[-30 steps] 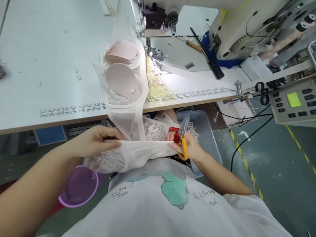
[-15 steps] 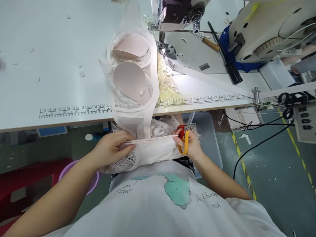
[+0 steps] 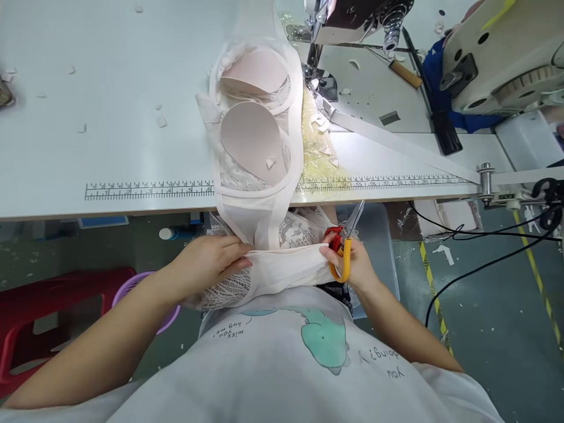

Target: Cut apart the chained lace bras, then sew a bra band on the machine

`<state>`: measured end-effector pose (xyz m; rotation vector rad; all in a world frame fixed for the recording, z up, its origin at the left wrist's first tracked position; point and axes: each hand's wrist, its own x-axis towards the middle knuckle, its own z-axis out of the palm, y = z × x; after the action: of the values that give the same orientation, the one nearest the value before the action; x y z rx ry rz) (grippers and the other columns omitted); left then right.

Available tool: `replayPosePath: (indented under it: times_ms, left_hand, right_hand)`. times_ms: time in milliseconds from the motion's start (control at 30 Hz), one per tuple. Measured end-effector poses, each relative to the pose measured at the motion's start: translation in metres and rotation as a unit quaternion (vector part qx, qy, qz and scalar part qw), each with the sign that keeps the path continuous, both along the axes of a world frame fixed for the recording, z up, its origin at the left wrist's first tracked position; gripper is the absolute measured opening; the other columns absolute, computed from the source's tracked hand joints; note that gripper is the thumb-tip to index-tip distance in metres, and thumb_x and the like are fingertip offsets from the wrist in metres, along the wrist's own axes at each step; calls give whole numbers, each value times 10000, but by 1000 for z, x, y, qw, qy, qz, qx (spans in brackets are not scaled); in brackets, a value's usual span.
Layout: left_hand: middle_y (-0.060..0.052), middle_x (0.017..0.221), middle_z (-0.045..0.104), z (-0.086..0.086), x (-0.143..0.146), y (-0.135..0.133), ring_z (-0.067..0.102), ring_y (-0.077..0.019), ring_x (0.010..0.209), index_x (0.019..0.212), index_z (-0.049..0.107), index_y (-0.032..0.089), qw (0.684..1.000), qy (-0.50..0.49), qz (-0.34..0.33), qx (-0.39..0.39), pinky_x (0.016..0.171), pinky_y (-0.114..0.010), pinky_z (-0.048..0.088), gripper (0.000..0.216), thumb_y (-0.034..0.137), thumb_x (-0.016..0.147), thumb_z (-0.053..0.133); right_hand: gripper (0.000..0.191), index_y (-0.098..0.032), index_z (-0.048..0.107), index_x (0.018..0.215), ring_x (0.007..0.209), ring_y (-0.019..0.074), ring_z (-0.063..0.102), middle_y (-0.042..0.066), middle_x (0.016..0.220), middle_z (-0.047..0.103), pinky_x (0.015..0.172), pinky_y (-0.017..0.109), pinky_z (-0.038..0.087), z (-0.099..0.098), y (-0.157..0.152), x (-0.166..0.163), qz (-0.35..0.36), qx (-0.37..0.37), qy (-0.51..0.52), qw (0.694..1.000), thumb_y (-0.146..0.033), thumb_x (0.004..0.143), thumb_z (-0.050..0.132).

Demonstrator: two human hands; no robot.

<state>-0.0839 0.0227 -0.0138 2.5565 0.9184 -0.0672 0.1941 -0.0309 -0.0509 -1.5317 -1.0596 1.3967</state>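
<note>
While the left hand (image 3: 218,261) pinches one white band (image 3: 288,269), the right hand (image 3: 356,267), toward three o'clock, grips it and one pair of scissors (image 3: 347,251).

My bare left forearm (image 3: 126,329) and right forearm (image 3: 409,320) slanted inward in front of my body. My left hand (image 3: 222,258) had its back upward, thumb and fingers pinched together. My right hand (image 3: 358,264), apart from it at about the same level, held its fingers curled, thumb toward the left.

"miss you! hug me" and "you doing?" on the shirt (image 3: 282,367), 16 and 17 on the ruler (image 3: 383,183)
</note>
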Motion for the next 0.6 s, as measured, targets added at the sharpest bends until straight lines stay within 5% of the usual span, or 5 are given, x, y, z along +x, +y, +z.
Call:
replayPosePath:
  times_ms: [200, 600]
  left_hand:
    - [-57, 815, 698, 1, -5, -4, 639, -199, 719, 953, 650, 156, 999, -13, 0, -38, 585, -279, 433, 395, 346, 926, 305]
    - [-21, 729, 675, 9, -4, -10, 595, -134, 670, 874, 671, 189, 958, -150, 120, -215, 614, -231, 448, 216, 271, 857, 473]
  right_hand:
    - [273, -198, 541, 673, 586, 121, 443, -11, 668, 502, 523, 257, 365, 3, 2, -3, 17, 12, -25, 999, -407, 633, 712]
    - [305, -206, 550, 709, 597, 130, 457, -12, 670, 505, 553, 275, 393, 3, 2, 2, 63, 9, 17, 998, -431, 608, 728]
